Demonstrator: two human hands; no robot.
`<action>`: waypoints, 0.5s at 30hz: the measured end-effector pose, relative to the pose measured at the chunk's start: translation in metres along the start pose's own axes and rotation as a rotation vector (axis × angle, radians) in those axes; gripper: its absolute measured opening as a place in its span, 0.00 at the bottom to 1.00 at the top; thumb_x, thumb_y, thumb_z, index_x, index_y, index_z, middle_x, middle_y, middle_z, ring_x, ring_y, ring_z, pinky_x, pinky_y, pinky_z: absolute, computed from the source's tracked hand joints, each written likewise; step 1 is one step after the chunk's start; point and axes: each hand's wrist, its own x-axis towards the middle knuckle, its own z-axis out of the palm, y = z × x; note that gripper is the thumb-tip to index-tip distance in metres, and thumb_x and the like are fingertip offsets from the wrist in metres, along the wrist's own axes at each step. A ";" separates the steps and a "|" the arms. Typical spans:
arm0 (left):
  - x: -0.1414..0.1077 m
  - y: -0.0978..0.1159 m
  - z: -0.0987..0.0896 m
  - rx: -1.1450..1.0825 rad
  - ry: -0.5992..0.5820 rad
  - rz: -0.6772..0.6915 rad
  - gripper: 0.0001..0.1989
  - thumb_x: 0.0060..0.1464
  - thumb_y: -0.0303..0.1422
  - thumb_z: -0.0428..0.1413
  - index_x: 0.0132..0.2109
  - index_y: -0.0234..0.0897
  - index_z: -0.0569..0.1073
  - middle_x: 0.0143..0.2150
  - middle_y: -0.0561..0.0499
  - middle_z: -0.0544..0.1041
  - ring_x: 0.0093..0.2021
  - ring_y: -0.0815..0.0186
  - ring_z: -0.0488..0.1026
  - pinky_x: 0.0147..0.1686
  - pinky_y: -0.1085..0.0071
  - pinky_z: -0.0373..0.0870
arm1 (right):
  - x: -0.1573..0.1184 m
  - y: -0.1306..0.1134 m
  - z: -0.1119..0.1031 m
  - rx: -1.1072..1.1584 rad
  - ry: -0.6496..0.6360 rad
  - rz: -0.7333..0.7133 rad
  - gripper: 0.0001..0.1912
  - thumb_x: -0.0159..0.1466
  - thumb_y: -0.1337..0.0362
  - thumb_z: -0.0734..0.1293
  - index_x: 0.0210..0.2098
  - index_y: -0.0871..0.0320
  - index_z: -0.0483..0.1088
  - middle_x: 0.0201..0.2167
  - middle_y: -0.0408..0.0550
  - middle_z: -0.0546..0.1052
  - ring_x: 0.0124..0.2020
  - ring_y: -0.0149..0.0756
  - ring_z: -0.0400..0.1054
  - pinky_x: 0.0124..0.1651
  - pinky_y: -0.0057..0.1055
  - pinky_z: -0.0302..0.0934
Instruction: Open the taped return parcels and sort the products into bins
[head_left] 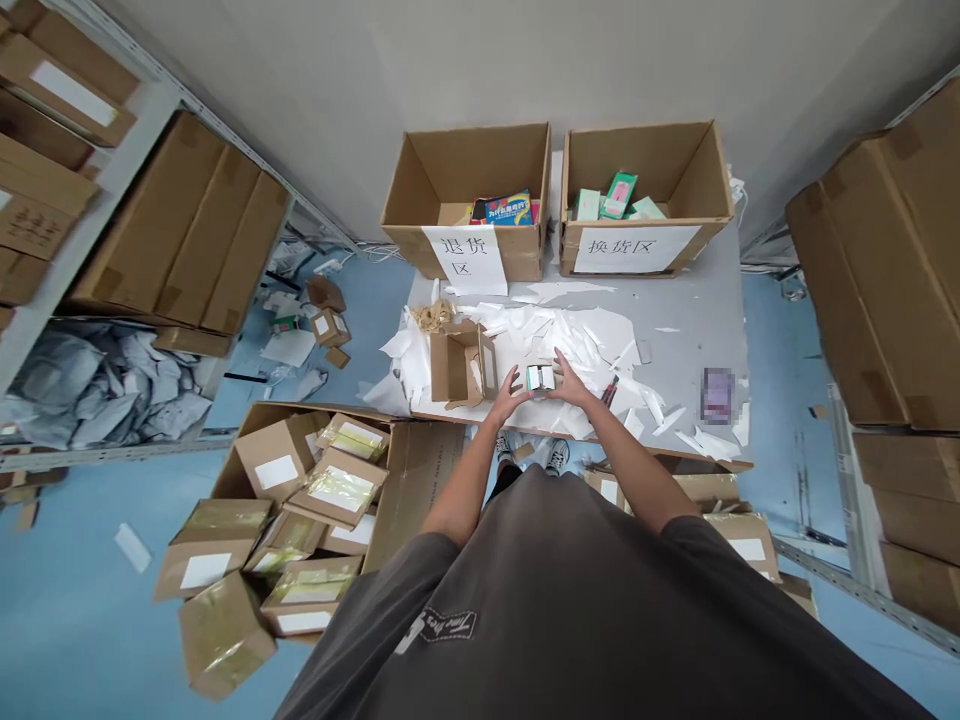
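Observation:
Between my two hands is a small white box [540, 379] with a green edge, at the front of the table. My left hand [509, 398] holds it from the left, the thumb low against its side. On the opposite side, the fingers of my right hand [570, 383] curve around it. An opened cardboard carton [452, 368] stands just left of my left hand. White paper scraps [555, 335] lie behind the small box. Close to my right forearm is a red and black tool [610, 390], perhaps a cutter.
Two labelled cardboard boxes stand at the back: the left box [525, 252] contains colourful packages, the right box [694, 245] green and white ones. A purple blurred item [717, 396] lies at the table's right. Taped parcels [337, 487] fill a large carton at lower left. Shelves flank both sides.

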 end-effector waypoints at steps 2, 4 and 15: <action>-0.003 -0.004 -0.006 0.065 -0.021 0.040 0.62 0.49 0.42 0.72 0.83 0.48 0.48 0.83 0.33 0.51 0.76 0.39 0.63 0.69 0.44 0.67 | -0.004 0.009 -0.003 0.034 0.015 0.045 0.77 0.45 0.52 0.85 0.83 0.44 0.42 0.82 0.62 0.52 0.77 0.63 0.58 0.73 0.61 0.60; 0.000 -0.008 -0.008 0.126 -0.028 0.083 0.62 0.45 0.38 0.72 0.82 0.46 0.51 0.83 0.33 0.52 0.75 0.39 0.63 0.69 0.43 0.67 | -0.007 0.022 -0.004 0.044 0.012 0.081 0.73 0.45 0.54 0.84 0.82 0.44 0.46 0.81 0.62 0.54 0.76 0.63 0.60 0.72 0.62 0.61; 0.062 0.011 0.011 -0.097 -0.080 0.182 0.54 0.43 0.43 0.75 0.74 0.38 0.65 0.69 0.36 0.73 0.71 0.44 0.67 0.70 0.50 0.66 | 0.035 0.045 0.022 0.143 0.050 0.192 0.54 0.44 0.55 0.82 0.68 0.56 0.66 0.59 0.58 0.80 0.56 0.55 0.76 0.64 0.54 0.70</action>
